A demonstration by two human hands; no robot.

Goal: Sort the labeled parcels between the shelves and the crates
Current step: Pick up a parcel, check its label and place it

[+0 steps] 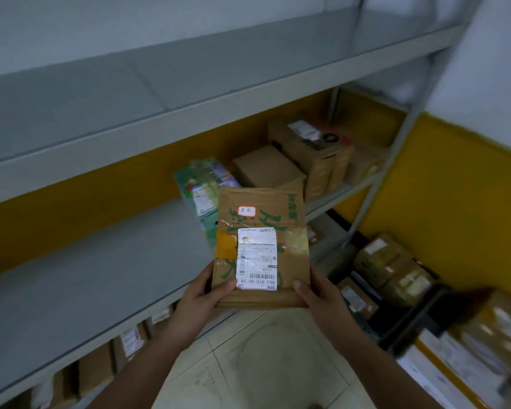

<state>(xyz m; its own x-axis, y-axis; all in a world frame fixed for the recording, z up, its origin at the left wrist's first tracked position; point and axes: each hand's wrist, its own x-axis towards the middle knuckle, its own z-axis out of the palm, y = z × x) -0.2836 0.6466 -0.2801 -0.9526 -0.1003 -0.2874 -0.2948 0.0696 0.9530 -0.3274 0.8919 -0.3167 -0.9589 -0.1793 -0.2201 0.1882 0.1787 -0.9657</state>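
Left hand (pixel 201 293) and right hand (pixel 319 293) grip brown parcel (pixel 260 216) by its near corners, fingers curled round the edges. White label (pixel 257 258) faces up. Grey shelf (pixel 100 261) just beyond.

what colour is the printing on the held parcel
Green print on the brown parcel, clearest in the head view.

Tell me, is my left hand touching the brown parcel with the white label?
Touching. The head view shows the left hand gripping the brown parcel at its lower left corner, with the thumb lying on the parcel's front.
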